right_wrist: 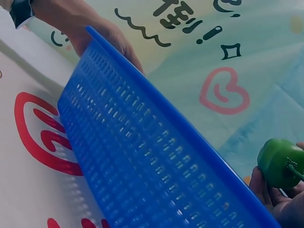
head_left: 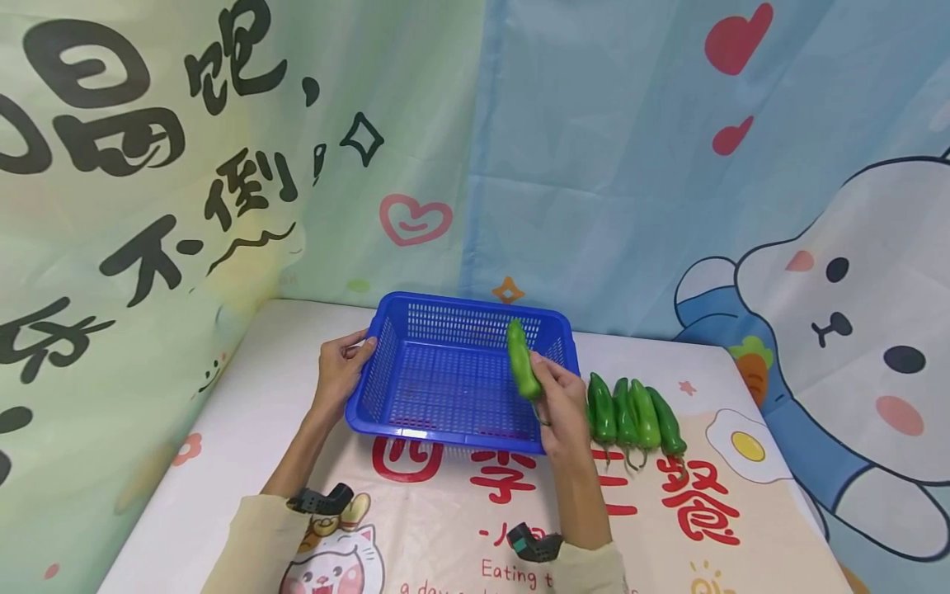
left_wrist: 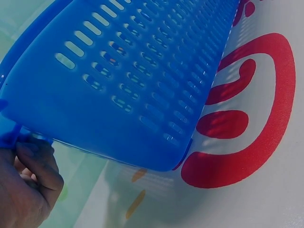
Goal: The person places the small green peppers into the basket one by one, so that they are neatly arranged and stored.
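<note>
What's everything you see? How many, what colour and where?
Basket: one, blue, middle of table cover
Held pepper: one, light green, above basket
Other peppers: at least four, green, row right of basket
Table cover: one, white and beige, under basket
Cover prints: several, mixed colours, including red writing, cat, egg
Backdrop: one, green and blue, behind table cover
Backdrop prints: several, mixed colours, including black writing, hearts, rabbit
Wrist cameras: two, black, at the sleeves
Sleeves: two, beige, bottom of head view
Left hand: one, bare, on basket's left rim
Right hand: one, bare, round held pepper
</note>
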`<state>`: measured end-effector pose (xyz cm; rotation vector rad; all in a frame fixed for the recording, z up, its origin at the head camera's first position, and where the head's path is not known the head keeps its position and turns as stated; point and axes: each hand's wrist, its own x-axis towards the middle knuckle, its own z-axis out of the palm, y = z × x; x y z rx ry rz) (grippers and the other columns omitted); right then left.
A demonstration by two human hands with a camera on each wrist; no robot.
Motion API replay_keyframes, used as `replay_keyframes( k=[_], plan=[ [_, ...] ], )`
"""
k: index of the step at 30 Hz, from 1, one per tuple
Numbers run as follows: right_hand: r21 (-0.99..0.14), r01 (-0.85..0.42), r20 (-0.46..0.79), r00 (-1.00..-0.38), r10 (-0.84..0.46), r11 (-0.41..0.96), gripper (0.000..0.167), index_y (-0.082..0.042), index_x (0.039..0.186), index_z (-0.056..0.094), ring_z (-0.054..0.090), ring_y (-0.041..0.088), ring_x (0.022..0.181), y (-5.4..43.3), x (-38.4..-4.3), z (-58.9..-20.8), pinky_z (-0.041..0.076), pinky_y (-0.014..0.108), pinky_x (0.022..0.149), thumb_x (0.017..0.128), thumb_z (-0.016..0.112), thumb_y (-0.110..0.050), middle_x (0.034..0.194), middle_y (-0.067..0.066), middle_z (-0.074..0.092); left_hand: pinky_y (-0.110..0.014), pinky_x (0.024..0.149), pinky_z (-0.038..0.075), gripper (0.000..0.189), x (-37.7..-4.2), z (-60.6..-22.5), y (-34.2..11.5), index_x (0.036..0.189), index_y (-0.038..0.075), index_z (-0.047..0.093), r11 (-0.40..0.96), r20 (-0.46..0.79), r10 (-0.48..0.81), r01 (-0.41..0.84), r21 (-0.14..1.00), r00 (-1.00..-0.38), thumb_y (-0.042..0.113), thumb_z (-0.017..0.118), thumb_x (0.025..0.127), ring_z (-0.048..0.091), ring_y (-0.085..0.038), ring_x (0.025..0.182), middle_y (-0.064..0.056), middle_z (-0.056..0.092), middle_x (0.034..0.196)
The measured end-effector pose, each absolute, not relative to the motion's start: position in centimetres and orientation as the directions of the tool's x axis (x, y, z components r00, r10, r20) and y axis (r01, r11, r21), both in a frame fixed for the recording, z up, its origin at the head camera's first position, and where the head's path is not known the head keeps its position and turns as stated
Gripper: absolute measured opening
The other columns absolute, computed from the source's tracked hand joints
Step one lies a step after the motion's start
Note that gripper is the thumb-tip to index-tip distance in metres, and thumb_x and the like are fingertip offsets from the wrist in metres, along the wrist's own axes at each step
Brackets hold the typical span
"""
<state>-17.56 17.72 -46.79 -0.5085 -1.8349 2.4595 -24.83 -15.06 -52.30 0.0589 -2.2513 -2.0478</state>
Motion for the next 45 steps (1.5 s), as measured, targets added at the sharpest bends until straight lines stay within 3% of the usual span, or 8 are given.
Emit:
replay_keyframes(
  k=[5,21,33,45],
  plan=[
    [-0.939,0.162,-0.235,-0.946,0.224,-0.305,0.057,0.010,0.150,0.057,0.067,0.008,0.106,17.1,-17.8,-47.0,0.059,0.016,0.092,0.112,0.063,-0.032,0.128,0.006,0.065,-0.018,0.061,0.061,0.045,-25.0,-52.4,-15.0,0.146,-0.012,0.061,0.098,0.045,-0.100,0.035,0.995,-0.994,0.017,0.064,0.112,0.074,-0.005,0.068,-0.037,0.077,0.108],
    [-0.933,0.268,-0.324,-0.917,0.235,-0.241,0.056,0.003,0.147,0.064,0.062,0.015,0.104,14.8,-18.5,-47.6,0.056,0.019,0.088,0.108,0.070,-0.037,0.121,0.008,0.068,-0.018,0.062,0.062,0.046,-25.0,-52.3,-14.9,0.147,-0.011,0.061,0.102,0.045,-0.089,0.036,0.994,-0.995,0.019,0.064,0.112,0.075,-0.006,0.069,-0.039,0.076,0.111],
    [-0.926,0.305,-0.353,-0.908,0.225,-0.221,0.053,0.004,0.144,0.067,0.061,0.016,0.103,13.3,-19.1,-47.9,0.054,0.023,0.088,0.108,0.071,-0.035,0.119,0.008,0.068,-0.018,0.060,0.061,0.044,-25.0,-52.4,-14.7,0.145,-0.010,0.063,0.103,0.049,-0.090,0.039,0.994,-0.995,0.018,0.065,0.111,0.072,-0.007,0.065,-0.029,0.078,0.095],
    [-0.932,0.306,-0.342,-0.918,0.199,-0.193,0.046,0.006,0.136,0.071,0.063,0.015,0.096,10.8,-19.7,-48.1,0.055,0.021,0.080,0.107,0.072,-0.030,0.110,0.009,0.070,-0.018,0.060,0.061,0.045,-24.9,-52.3,-15.1,0.146,-0.011,0.062,0.098,0.047,-0.095,0.037,0.995,-0.994,0.018,0.065,0.111,0.073,-0.005,0.066,-0.037,0.077,0.107]
  ],
)
